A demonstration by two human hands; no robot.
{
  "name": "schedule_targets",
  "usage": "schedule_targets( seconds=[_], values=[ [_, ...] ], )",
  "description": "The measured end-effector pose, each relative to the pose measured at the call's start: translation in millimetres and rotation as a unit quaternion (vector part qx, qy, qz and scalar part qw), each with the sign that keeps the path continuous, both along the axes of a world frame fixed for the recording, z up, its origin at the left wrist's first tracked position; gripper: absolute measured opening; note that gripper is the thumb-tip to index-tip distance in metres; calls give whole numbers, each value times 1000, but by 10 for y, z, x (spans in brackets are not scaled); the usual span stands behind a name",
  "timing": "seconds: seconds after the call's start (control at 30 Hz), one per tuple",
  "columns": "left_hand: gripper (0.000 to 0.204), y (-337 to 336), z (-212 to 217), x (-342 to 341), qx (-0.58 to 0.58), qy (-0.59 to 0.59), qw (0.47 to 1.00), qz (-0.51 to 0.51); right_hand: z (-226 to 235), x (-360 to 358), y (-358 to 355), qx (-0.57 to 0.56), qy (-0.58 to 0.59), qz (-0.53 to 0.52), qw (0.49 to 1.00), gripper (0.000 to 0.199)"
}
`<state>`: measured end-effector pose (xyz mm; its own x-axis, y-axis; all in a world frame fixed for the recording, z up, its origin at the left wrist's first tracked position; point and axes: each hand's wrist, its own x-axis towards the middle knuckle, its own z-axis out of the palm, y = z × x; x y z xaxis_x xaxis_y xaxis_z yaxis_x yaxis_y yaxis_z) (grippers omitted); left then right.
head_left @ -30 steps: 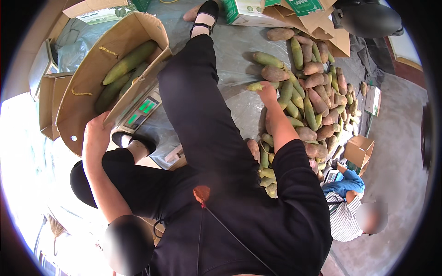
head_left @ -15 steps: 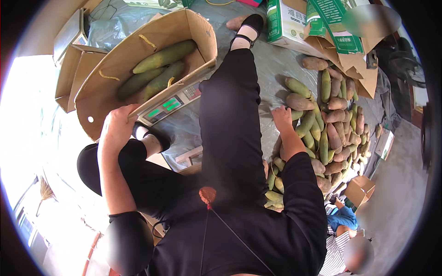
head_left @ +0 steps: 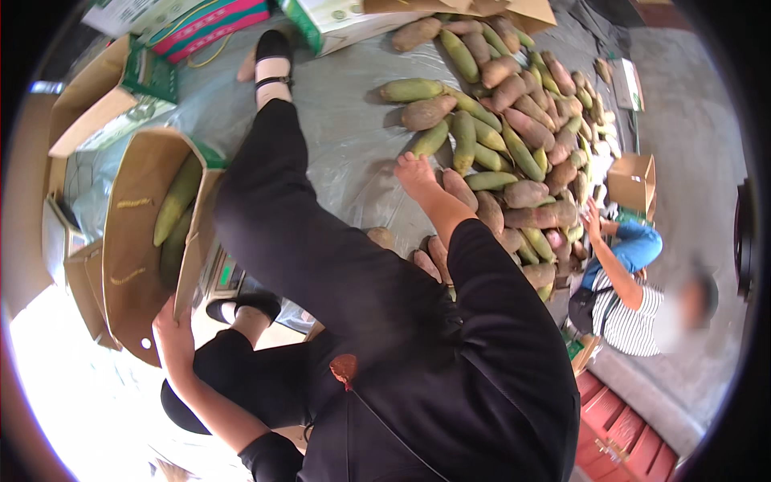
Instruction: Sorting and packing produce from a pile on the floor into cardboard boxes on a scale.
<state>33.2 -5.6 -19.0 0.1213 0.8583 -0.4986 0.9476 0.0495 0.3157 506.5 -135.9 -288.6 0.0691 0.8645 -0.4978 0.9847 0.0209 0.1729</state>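
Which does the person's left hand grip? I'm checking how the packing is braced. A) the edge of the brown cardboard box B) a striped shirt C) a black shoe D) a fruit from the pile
A: the left hand clasps the rim of the cardboard box holding long green fruits.

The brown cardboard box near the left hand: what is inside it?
The cardboard box holds at least two long green fruits; its wall hides anything deeper. The left hand grips its lower edge.

The open brown cardboard box (head_left: 132,241) looks matt and papery. The long green and reddish-brown fruits (head_left: 514,153) have dull, slightly rough skins. The grey plastic floor sheet (head_left: 345,136) shows a wrinkled, faint sheen.
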Motion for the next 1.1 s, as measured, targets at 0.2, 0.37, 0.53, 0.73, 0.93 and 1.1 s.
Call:
schedule_targets(
  seconds=[0.2, 0.37, 0.53, 0.73, 0.93, 1.1],
  values=[
    [24, -39, -33, -96, 11, -15, 1000, -16, -27, -16, -44, 31, 26, -33, 999, 13],
    [27, -31, -37, -135, 16, -39, 999, -20, -31, -37, -55, 42, 34, -38, 998, 14],
    [28, -35, -23, -87, 14, -37, 999, -1, -31, -24, -69, 45, 21, -32, 998, 15],
    [27, -22, -14, -48, 12, -34, 999, -11, -10, -1, -54, 30, 16, -28, 999, 15],
    [25, -30, -2, -37, 15, -43, 999, 0, 54, 60, -21, -10, -10, -14, 1000, 16],
    [25, -33, 8, -21, 13, -40, 999, 3, 115, 109, -99, -9, -15, -16, 1000, 17]
  ],
)
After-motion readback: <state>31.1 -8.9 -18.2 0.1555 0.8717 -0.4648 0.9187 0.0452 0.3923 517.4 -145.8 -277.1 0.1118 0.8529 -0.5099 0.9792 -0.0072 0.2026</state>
